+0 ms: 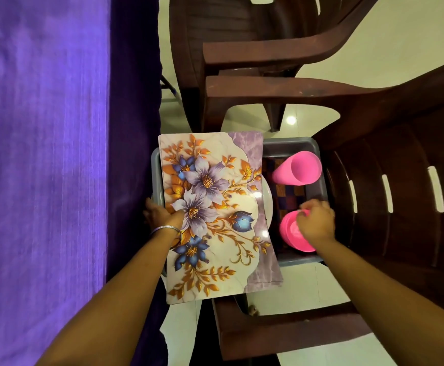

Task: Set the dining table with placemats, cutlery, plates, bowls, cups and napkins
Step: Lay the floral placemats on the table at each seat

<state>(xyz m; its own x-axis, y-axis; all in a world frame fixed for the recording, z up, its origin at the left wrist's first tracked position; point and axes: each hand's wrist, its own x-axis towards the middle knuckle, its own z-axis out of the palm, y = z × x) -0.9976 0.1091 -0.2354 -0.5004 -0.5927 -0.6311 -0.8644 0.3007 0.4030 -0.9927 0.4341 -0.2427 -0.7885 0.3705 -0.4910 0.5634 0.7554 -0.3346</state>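
Observation:
A floral placemat [215, 215] with purple and blue flowers lies tilted over a grey tub [295, 143] that sits on a brown chair seat. My left hand [162, 216] grips the placemat's left edge, thumb on top. Inside the tub a pink cup [297, 169] lies on its side and a stack of pink bowls [292, 233] sits near the front. My right hand [317, 220] reaches down over the bowls with curled fingers at their rim. A white plate [267, 204] shows partly from under the placemat. A checked cloth [289, 196] lines the tub's bottom.
The table with its purple cloth [44, 154] fills the left side. The brown plastic chair [387, 194] holds the tub, and a second brown chair [242, 48] stands beyond it. Pale tiled floor [400, 35] shows between them.

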